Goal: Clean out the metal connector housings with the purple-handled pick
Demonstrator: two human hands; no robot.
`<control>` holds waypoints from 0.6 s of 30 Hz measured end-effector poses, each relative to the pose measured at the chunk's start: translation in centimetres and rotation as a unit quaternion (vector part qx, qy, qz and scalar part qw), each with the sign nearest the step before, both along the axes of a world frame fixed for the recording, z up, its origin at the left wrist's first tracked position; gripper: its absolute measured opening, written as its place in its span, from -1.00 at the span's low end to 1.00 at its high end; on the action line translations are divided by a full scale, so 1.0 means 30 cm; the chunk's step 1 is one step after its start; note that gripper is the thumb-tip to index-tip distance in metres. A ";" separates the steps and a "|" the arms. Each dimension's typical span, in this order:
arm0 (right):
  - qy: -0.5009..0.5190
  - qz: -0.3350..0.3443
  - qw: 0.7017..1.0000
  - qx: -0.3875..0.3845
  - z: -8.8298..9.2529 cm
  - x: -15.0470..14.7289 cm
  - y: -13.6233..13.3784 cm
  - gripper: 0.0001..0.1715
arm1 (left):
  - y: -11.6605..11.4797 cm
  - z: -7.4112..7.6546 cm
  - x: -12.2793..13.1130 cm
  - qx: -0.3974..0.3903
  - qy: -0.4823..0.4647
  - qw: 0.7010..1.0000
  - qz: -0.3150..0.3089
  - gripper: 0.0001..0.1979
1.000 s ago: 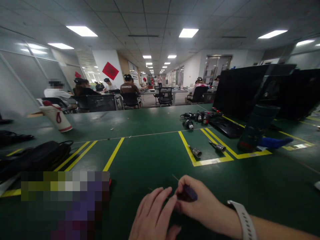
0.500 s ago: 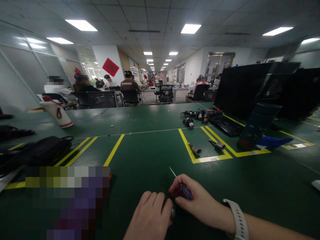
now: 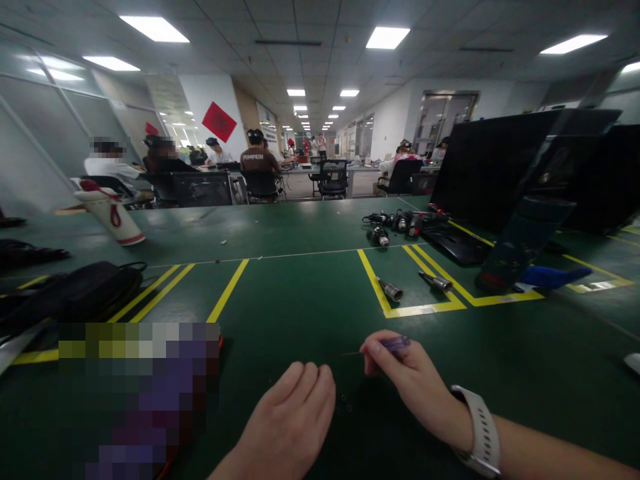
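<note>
My right hand (image 3: 400, 367) is closed around the purple handle of a small screwdriver (image 3: 397, 344). Its thin shaft points left, toward my other hand. Knuckles up, my left hand (image 3: 295, 413) stays low over the green table (image 3: 280, 300) with its fingers curled together. Whatever those fingers hold, if anything, is hidden under them. Between the hands lie a few tiny ring-shaped pieces, perhaps nuts (image 3: 349, 408), too small to identify surely. Farther off, two metal socket bits (image 3: 391, 290) rest inside a yellow tape outline.
At the left are a blurred-out purple box (image 3: 160, 400), a black bag (image 3: 85, 293) and a white cup (image 3: 113, 217). Dark tools with cables (image 3: 380, 235), a dark bottle (image 3: 525, 243) and black monitors (image 3: 495, 167) stand at the right. Several people sit farther back.
My right hand has moved right and slightly up, swinging the screwdriver flatter. The left hand has shifted left; the round metallic piece beside it is no longer visible, and tiny pieces now show.
</note>
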State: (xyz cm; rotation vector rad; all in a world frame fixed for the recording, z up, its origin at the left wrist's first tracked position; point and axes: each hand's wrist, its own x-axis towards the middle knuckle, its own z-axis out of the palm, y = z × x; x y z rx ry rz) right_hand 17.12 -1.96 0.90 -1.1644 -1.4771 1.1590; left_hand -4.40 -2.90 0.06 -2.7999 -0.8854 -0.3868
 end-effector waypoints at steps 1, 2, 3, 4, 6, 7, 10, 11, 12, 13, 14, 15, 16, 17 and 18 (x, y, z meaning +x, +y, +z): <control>-0.003 -0.003 1.000 0.003 0.002 0.005 -0.003 -0.54 | 0.003 -0.005 -0.005 0.001 -0.016 1.000 0.009 -0.49; -0.004 0.000 1.000 0.001 0.002 0.009 -0.007 -0.53 | 0.005 -0.007 -0.008 0.005 -0.031 0.999 0.023 -0.49; -0.006 0.007 1.000 -0.001 0.002 0.010 -0.010 -0.51 | 0.007 -0.007 -0.010 0.011 -0.044 0.998 0.039 -0.50; -0.008 0.019 1.000 -0.005 0.000 0.010 -0.014 -0.50 | 0.010 -0.004 -0.011 0.017 -0.056 0.997 0.056 -0.52; -0.016 0.046 0.999 -0.013 -0.003 0.006 -0.019 -0.49 | 0.014 0.004 -0.012 0.023 -0.082 0.993 0.081 -0.59; -0.020 0.057 0.998 -0.016 -0.003 0.003 -0.021 -0.48 | 0.017 0.009 -0.013 0.016 -0.101 0.991 0.089 -0.63; -0.033 0.070 0.997 -0.016 0.001 -0.005 -0.025 -0.45 | 0.023 0.022 -0.011 -0.055 -0.205 0.970 0.115 -0.70; -0.038 0.071 0.997 -0.015 0.003 -0.006 -0.026 -0.44 | 0.025 0.026 -0.009 -0.094 -0.247 0.956 0.131 -0.71; -0.042 0.073 0.996 -0.014 0.005 -0.007 -0.026 -0.44 | 0.026 0.029 -0.005 -0.138 -0.287 0.936 0.150 -0.71; -0.046 0.074 0.996 -0.014 0.005 -0.008 -0.026 -0.44 | 0.026 0.033 -0.001 -0.185 -0.326 0.912 0.167 -0.71; -0.050 0.077 0.996 -0.013 0.005 -0.009 -0.026 -0.44 | 0.026 0.037 0.004 -0.233 -0.362 0.884 0.183 -0.71; -0.053 0.080 0.995 -0.013 0.004 -0.010 -0.026 -0.44 | 0.026 0.041 0.009 -0.282 -0.393 0.852 0.198 -0.70; -0.056 0.082 0.995 -0.013 0.002 -0.011 -0.027 -0.44 | 0.026 0.045 0.015 -0.329 -0.421 0.819 0.210 -0.69; -0.058 0.085 0.995 -0.012 0.001 -0.013 -0.027 -0.44 | 0.026 0.049 0.021 -0.371 -0.446 0.786 0.216 -0.68; -0.060 0.087 0.994 -0.011 -0.001 -0.014 -0.028 -0.45 | 0.026 0.054 0.026 -0.406 -0.468 0.754 0.218 -0.67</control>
